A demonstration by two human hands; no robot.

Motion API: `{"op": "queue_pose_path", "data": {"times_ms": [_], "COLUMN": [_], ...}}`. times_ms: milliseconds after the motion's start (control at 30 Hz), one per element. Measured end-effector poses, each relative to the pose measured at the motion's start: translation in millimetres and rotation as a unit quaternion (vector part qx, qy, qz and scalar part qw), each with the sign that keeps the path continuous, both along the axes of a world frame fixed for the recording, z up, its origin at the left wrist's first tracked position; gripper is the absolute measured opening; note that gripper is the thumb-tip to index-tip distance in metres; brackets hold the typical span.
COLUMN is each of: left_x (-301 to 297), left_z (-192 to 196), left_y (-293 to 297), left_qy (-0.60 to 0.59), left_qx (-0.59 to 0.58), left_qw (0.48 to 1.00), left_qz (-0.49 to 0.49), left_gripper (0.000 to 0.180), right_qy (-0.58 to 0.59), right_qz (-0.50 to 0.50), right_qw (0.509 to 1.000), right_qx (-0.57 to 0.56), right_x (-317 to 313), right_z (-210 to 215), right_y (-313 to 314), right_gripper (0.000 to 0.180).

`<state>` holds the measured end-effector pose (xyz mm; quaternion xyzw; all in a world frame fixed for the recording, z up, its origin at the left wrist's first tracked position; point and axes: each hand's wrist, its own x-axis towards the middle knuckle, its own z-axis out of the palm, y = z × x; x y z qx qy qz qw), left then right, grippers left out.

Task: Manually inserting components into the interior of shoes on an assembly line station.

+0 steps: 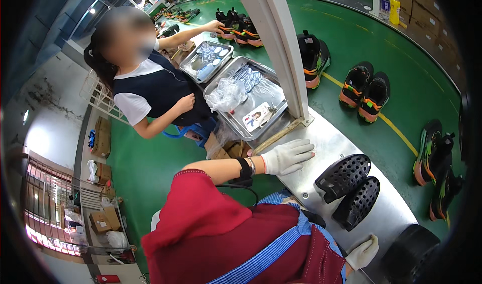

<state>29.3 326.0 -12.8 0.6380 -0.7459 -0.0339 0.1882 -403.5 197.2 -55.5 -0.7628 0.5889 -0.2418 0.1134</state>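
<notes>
"Gloves on both hands, I see. What are they holding?"

"The left hand (288,157) holds nothing that I can make out: it lies palm down on the metal bench (341,142), fingers stretched out. The right hand (362,254) is near the bench's edge, only partly visible, its fingers somewhat bent. I cannot tell whether anything is in its grip."

"And the things being worked on?"

"A pair of black perforated shoe-shaped pieces (346,176) rests on the bench, between the two hands. The two pieces are side by side, toes pointing the same way, and neither hand touches them. A bulky dark object (411,251) stands just beyond the right hand; its shape is too dim for me to name."

"How far along would you say it is?"

"The black pair is out on the bench and neatly lined up, so that much looks done. Nothing is fitted over it and it is not in a hand, so I'd judge any further handling of it as left. Whether the pieces are finished, I can't say."

"What about the sneakers?"

"Several pairs, such as the dark ones with orange trim (376,98), stand on the green surface (361,45) past the bench. They look assembled, though I can't check their lacing. A co-worker's hand (215,26) reaches to another pair. In the nearer steel tray (266,125), bundles of striped cord (247,78) and a clear plastic bag (225,94) remain, so supplies are left."
</notes>
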Motion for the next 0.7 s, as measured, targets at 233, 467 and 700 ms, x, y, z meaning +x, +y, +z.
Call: {"op": "queue_pose_path", "data": {"times_ms": [233,467,700], "left_x": [0.2,3.3,8.6], "left_z": [9.1,7.2,13.5], "left_y": [-3.3,-9.3,-11.5], "left_qy": [0.012,0.020,0.028], "left_qx": [0.000,0.047,0.056], "left_qw": [1.000,0.998,0.997], "left_qz": [-0.016,-0.030,-0.040], "left_gripper": [0.048,0.054,0.063], "right_qy": [-0.013,-0.007,-0.001], "right_qz": [0.032,0.047,0.048], "right_qw": [0.999,0.999,0.999], "right_qx": [0.006,0.003,0.011], "right_x": [-1.7,3.0,12.3], "right_z": [0.0,4.2,6.5], "right_y": [0.6,2.3,-0.7], "right_gripper": [0.018,0.017,0.017]}}
